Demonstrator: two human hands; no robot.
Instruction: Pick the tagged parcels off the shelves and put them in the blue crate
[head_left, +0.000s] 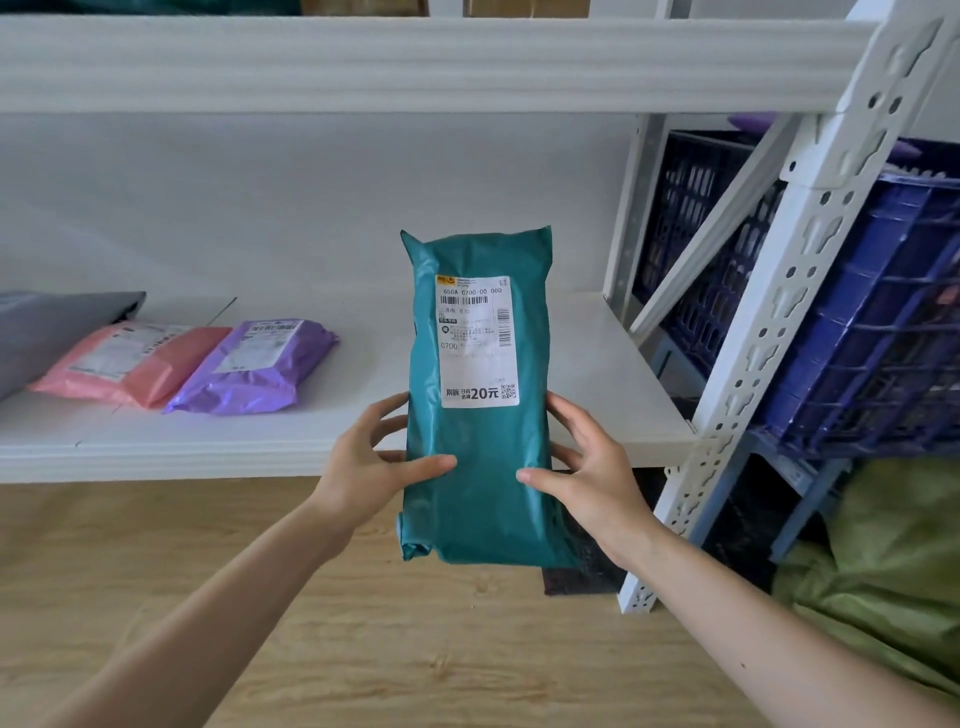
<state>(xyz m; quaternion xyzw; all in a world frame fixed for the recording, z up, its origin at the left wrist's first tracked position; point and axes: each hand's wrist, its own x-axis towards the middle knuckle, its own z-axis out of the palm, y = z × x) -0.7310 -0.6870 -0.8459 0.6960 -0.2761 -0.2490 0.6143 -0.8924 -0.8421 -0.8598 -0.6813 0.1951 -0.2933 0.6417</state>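
Teal parcel (480, 488) held upright in both hands, clear of the shelf (613, 374).

Left hand (371, 460) and right hand (589, 462) each grip a long edge of its lower half, thumb on the front and fingers curled behind, with the label facing the camera. It hangs in the air before the shelf's front edge. The pick looks done and the carry is next: swing it right to the blue crate (878, 322), which sits past the rack post (769, 332), so the parcel must go round that post. Pink (156, 371) and purple (260, 371) parcels lie on the shelf at left.
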